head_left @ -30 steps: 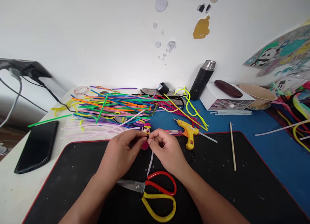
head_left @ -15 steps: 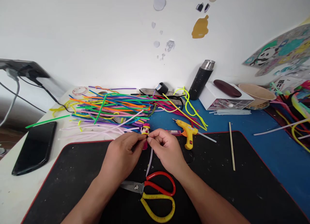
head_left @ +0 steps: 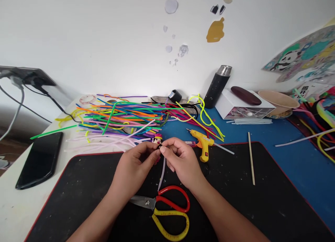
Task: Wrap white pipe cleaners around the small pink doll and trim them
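Note:
Between my two hands is a small black piece [head_left: 159, 147], too small and covered to make out fully. My left hand [head_left: 136, 163] pinches it from the left with thumb and forefinger. From the right, my right hand [head_left: 183, 161] pinches it as well, the other fingers curled. Right behind the fingertips is a little doll figure [head_left: 157, 140] with a pink and yellow hat and a pale face; its lower part is mostly hidden. A pale lilac pipe cleaner [head_left: 162, 174] runs down from beneath my hands. Scissors [head_left: 167, 202] with red and yellow handles lie nearer, their blade tips covered by my left wrist.
A heap of coloured pipe cleaners [head_left: 125, 116] lies behind the black mat [head_left: 225, 200]. A yellow glue gun [head_left: 202, 142] and a thin wooden stick [head_left: 251, 158] rest to the right. Farther back stand a black flask [head_left: 217, 86] and white box [head_left: 243, 107]. A phone [head_left: 39, 160] lies left.
My fingertips have shifted slightly and the small black piece shows more between them. The view has moved a little; other things lie as before.

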Available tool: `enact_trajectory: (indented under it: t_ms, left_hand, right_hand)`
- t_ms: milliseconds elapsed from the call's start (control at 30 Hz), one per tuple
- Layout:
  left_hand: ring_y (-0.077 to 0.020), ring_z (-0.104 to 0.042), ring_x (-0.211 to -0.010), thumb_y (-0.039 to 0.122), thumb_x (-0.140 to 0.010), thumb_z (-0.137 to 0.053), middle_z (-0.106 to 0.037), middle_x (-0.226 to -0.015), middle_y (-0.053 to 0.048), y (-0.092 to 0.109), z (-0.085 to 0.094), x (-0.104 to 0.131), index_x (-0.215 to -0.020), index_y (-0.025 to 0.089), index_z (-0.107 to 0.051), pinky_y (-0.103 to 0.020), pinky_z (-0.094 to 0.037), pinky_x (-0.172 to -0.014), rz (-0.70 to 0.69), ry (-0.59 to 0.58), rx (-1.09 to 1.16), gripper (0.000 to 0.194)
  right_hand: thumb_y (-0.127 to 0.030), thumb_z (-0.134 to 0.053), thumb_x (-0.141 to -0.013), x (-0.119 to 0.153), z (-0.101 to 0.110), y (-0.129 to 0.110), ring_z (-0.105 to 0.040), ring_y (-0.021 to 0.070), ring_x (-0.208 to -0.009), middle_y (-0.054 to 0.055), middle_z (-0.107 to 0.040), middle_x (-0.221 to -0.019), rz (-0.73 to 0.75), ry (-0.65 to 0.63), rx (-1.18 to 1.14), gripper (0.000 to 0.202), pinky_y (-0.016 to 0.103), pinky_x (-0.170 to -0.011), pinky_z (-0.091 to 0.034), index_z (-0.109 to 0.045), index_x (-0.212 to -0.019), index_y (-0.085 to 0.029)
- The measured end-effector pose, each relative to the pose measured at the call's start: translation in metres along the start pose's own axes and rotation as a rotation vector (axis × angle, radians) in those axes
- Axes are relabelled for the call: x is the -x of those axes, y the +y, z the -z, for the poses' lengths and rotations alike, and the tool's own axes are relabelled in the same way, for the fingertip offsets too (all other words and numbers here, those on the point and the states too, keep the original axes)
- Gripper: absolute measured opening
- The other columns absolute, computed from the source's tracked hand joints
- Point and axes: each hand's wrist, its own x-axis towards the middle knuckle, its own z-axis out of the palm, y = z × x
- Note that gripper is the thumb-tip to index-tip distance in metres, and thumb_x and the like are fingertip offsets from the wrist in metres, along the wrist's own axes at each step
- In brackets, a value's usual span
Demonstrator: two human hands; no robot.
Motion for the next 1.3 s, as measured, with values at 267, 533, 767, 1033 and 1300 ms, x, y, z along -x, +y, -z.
enact_trajectory:
  t_ms: [267,533,767,1033,1300]
  left_hand:
    - [-0.0128,-0.059,-0.058,0.05,-0.088,-0.075,-0.067,-0.067,0.001,0.0057,0.0064,-0.0027,-0.079,0.018,-0.071,-0.023,-0.048,-0.056,0.122,-0.025,0.121,0.033]
    - [-0.0087,-0.053,-0.049,0.054,-0.079,-0.087,-0.065,-0.062,0.003,0.0011,0.0084,-0.004,-0.079,0.017,-0.07,-0.02,-0.045,-0.051,0.295,-0.202,0.427,0.041]
    - [-0.0074,-0.054,-0.049,0.051,-0.07,-0.096,-0.068,-0.062,0.001,0.0054,0.0078,-0.0038,-0.077,0.014,-0.073,-0.018,-0.042,-0.047,0.397,-0.247,0.659,0.044]
    - [-0.007,-0.052,-0.047,0.052,-0.068,-0.098,-0.067,-0.062,0.0,0.0081,0.0056,-0.0048,-0.074,0.014,-0.073,-0.019,-0.037,-0.045,0.392,-0.255,0.657,0.046]
    - [-0.0076,-0.051,-0.048,0.054,-0.07,-0.095,-0.066,-0.063,0.001,0.0068,0.0021,-0.0024,-0.077,0.015,-0.072,-0.02,-0.039,-0.047,0.355,-0.205,0.607,0.045]
  right_hand:
    - [-0.047,-0.08,-0.089,-0.0006,0.0013,-0.0002,-0.039,0.0073,-0.041,-0.011,-0.048,-0.052,-0.036,-0.036,-0.062,0.029,0.021,-0.042,-0.027,-0.069,-0.094,-0.02]
    - [-0.045,-0.08,-0.09,-0.0003,0.0011,-0.0007,-0.04,0.0072,-0.043,-0.008,-0.055,-0.058,-0.053,-0.129,-0.106,0.028,0.021,-0.041,-0.027,-0.076,-0.102,-0.02]
    - [-0.042,-0.086,-0.087,0.0005,0.0021,0.0004,-0.038,0.0062,-0.042,-0.01,-0.052,-0.053,-0.09,-0.13,-0.243,0.026,0.02,-0.041,-0.026,-0.073,-0.091,-0.021]
    - [-0.043,-0.089,-0.084,-0.0001,0.0014,0.0002,-0.035,0.0059,-0.041,-0.01,-0.05,-0.05,-0.119,-0.107,-0.281,0.03,0.02,-0.041,-0.024,-0.07,-0.086,-0.02]
    - [-0.042,-0.089,-0.084,0.0011,-0.002,0.0035,-0.035,0.006,-0.041,-0.01,-0.052,-0.05,-0.116,-0.1,-0.344,0.029,0.019,-0.04,-0.023,-0.069,-0.087,-0.021]
